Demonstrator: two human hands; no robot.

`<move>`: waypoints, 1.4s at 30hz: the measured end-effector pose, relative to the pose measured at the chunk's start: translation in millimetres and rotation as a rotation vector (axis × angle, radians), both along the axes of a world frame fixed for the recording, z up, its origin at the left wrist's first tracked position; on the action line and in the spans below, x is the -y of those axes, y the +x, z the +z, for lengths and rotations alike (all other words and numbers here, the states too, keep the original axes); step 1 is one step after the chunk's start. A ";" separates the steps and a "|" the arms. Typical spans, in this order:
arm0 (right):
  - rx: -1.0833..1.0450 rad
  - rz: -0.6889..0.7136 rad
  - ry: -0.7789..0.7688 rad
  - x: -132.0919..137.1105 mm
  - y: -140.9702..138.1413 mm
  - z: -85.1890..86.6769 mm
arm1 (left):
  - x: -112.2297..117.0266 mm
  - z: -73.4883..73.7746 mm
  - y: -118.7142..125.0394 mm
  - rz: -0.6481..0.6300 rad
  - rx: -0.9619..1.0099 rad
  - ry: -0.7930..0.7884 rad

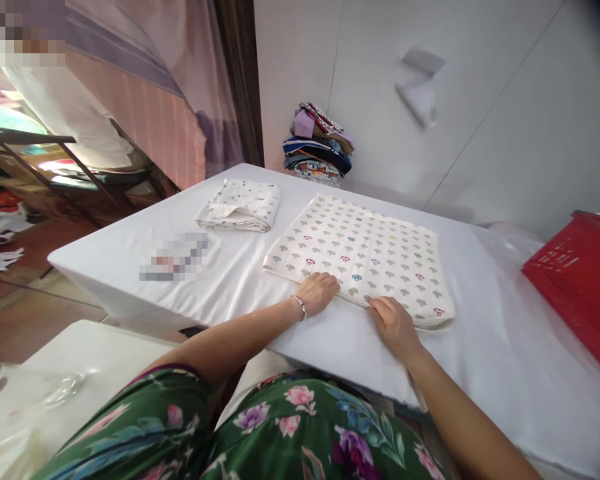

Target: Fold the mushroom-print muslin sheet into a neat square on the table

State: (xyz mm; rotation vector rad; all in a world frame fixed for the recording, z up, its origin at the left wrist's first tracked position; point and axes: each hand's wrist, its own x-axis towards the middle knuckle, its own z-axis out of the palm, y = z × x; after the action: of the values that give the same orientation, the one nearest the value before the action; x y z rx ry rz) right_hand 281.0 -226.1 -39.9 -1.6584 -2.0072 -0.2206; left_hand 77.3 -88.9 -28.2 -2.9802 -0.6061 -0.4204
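A cream folded cloth (365, 250), printed with grey mushroom-like shapes and a few red, blue and purple ones, lies flat on the white-covered table (220, 293). At its near edge, my left hand (319, 293), with a bracelet at the wrist, has its fingers bent over the cloth; their tips are partly hidden. My right hand (393, 325) pinches the same edge farther right, between thumb and fingers. Left of this cloth, and apart from it, is a smaller folded cloth (245, 203) with small dark prints.
A stack of folded fabrics (317, 147) stands by the wall beyond the table. At the right is a red basket (575, 280). A blurred-out flat object (174, 257) lies on the table's left part. A white surface (90, 360) is at lower left; a person in white (70, 113) is beyond.
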 end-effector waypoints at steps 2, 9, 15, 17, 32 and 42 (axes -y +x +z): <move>-0.026 0.001 0.015 0.3 1.5 -1.7 | -11.2 2.5 -15.7 0.037 0.008 0.028; -0.024 -0.003 0.022 0.7 1.1 -3.3 | -65.1 11.2 -101.6 0.268 0.033 0.047; 0.068 0.019 -0.009 1.4 -1.8 0.6 | -73.2 9.8 -135.5 0.338 0.057 0.009; 0.082 0.014 -0.009 1.8 -2.3 2.1 | -72.0 8.8 -135.1 0.360 0.044 -0.024; 0.125 0.000 -0.119 -0.9 -8.1 15.9 | -59.0 14.9 -115.4 0.259 0.136 0.040; -0.016 -0.016 -0.073 -4.4 -5.1 9.2 | -70.7 10.1 -113.1 0.271 0.159 0.008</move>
State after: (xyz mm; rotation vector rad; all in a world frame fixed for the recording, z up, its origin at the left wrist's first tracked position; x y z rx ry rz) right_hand 275.9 -221.7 -30.6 -1.7157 -2.0129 -0.1411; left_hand -35.8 -18.1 -18.1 -2.8167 -1.0041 -0.6370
